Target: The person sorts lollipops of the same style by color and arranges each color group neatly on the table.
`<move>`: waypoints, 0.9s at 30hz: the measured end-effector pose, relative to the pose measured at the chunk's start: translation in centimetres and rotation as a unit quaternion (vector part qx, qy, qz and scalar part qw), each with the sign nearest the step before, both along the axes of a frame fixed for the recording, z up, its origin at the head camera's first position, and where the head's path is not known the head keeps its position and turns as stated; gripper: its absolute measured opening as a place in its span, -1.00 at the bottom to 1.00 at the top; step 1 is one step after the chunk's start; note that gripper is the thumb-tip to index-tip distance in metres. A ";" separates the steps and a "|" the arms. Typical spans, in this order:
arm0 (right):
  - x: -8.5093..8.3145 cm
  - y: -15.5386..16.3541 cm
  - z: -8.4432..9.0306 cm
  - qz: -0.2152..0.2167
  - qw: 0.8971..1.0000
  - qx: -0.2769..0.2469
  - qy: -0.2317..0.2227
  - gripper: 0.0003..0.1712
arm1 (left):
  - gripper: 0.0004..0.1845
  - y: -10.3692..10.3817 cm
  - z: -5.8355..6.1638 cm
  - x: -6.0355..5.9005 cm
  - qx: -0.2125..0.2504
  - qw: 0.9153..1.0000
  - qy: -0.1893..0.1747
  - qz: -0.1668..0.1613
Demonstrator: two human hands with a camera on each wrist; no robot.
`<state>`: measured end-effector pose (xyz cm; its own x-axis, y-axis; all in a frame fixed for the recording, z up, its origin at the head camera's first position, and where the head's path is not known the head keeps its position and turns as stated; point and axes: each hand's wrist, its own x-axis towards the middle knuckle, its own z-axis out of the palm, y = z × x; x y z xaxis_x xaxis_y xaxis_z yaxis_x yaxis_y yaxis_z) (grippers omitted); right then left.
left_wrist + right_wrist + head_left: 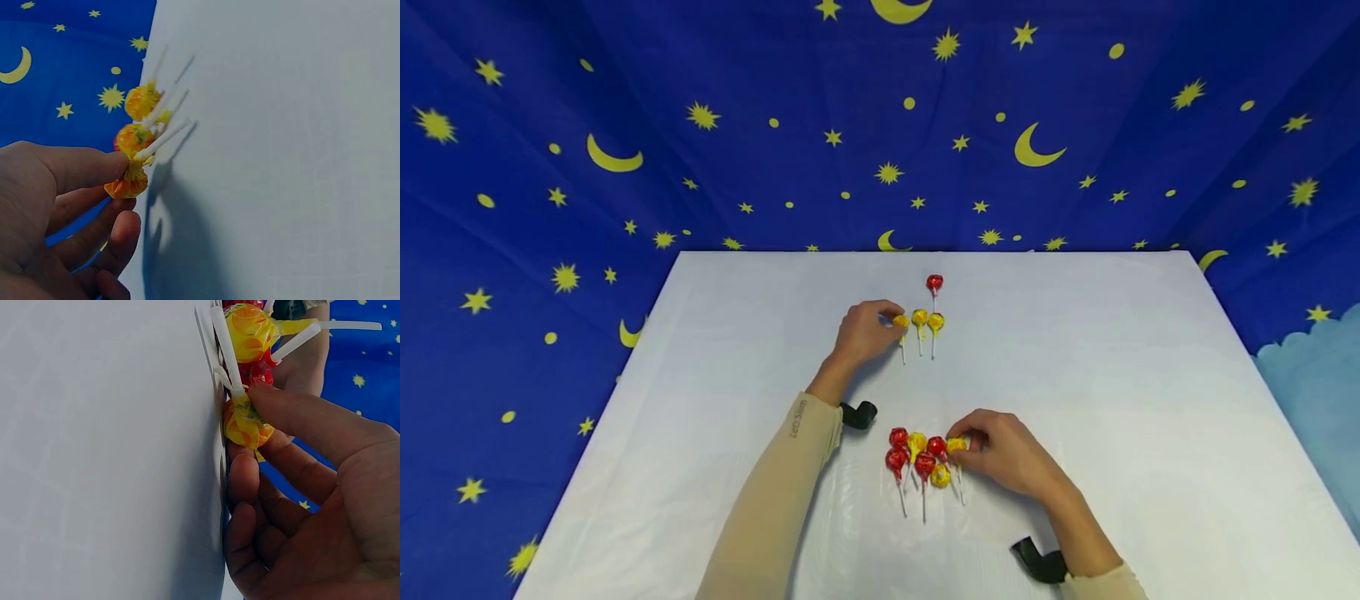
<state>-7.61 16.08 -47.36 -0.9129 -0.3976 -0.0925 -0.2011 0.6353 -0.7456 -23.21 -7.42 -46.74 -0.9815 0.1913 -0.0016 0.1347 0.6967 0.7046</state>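
- Left hand [867,332] pinching a yellow lollipop [900,322] at the far row's left end.
- Right hand [1006,454] pinching another yellow lollipop [957,446] at the near pile [917,457] on the white counter [1120,383].

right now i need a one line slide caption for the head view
Left hand pinches a yellow lollipop beside two sorted ones while right hand picks another yellow lollipop from the mixed pile.

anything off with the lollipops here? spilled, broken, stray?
Nothing damaged. A lone red lollipop lies apart above the yellow row, where the left hand pinches one; the near cluster by the right hand is jumbled.
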 end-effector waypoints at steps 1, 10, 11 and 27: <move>0.0 0.0 0.0 0.002 1.000 -0.001 -0.001 -0.78 | -0.74 0.1 0.0 -0.1 -0.003 1.000 -0.001 0.002; -0.1 0.0 0.0 -0.002 1.000 0.000 -0.006 -0.77 | -0.74 0.5 -0.7 -0.9 0.000 1.000 0.000 0.018; 0.0 0.0 0.0 -0.003 1.000 0.000 -0.007 -0.77 | -0.74 0.6 -0.8 -1.0 -0.001 1.000 0.000 0.017; 0.1 0.0 -0.4 -0.010 1.000 -0.007 -0.011 -0.76 | -0.64 0.2 -1.5 -0.8 0.009 1.000 0.010 -0.004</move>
<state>-7.49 16.10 -47.73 -0.9185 -0.3808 -0.1068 -0.1721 0.6279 -0.7590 -24.06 -7.20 -48.26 -0.9797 0.1993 0.0221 0.1549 0.6821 0.7147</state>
